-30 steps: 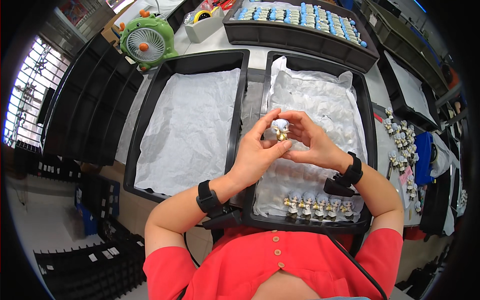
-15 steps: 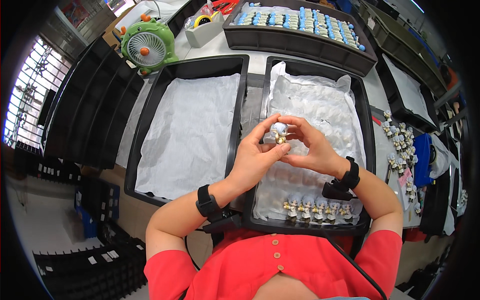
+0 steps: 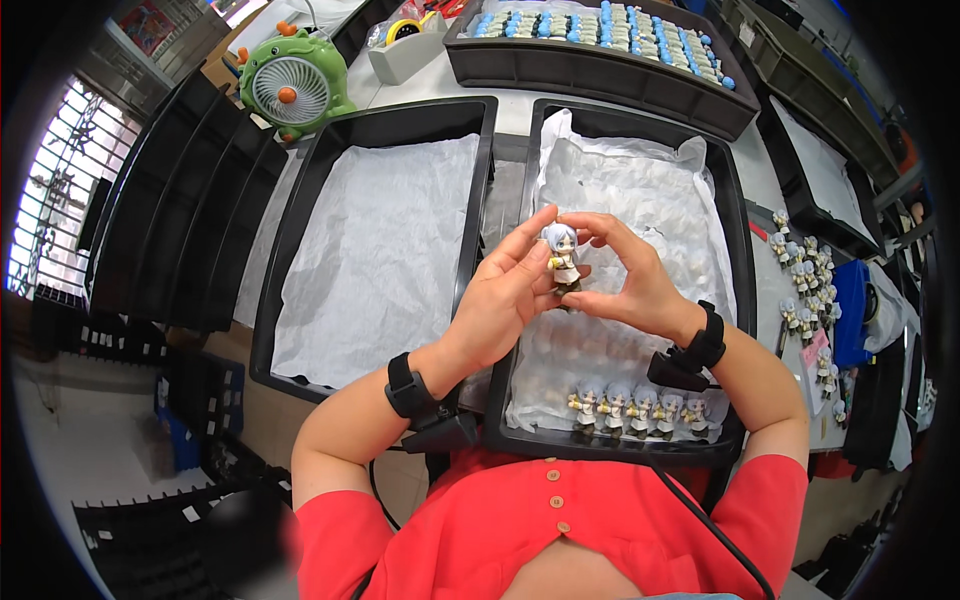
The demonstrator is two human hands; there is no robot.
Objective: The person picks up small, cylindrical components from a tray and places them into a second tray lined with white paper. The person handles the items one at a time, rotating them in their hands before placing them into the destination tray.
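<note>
A small silver-haired figurine [image 3: 563, 262] with a white and gold outfit and dark base stands upright between my hands, its front turned up to view. My left hand [image 3: 505, 292] grips it from the left, the thumb lying along its side. My right hand [image 3: 632, 280] curves round the other side, with a finger by the head and the thumb at the base. Below them is a black tray [image 3: 741, 290] lined with crinkled white sheet [image 3: 630, 170]. Similar figurines [image 3: 640, 410] lie in a row at its near end.
On the left sits a second black tray [image 3: 262, 330] with white lining. Behind are a green fan [image 3: 292, 85], a tape dispenser [image 3: 408, 58] and a large bin [image 3: 600, 65] of blue-and-white pieces. More figurines [image 3: 808, 280] and a blue box [image 3: 852, 312] stand at right.
The figurine has turned from showing mostly its head to showing its whole front. My left thumb has shifted up along it, and my right hand has moved slightly upward.
</note>
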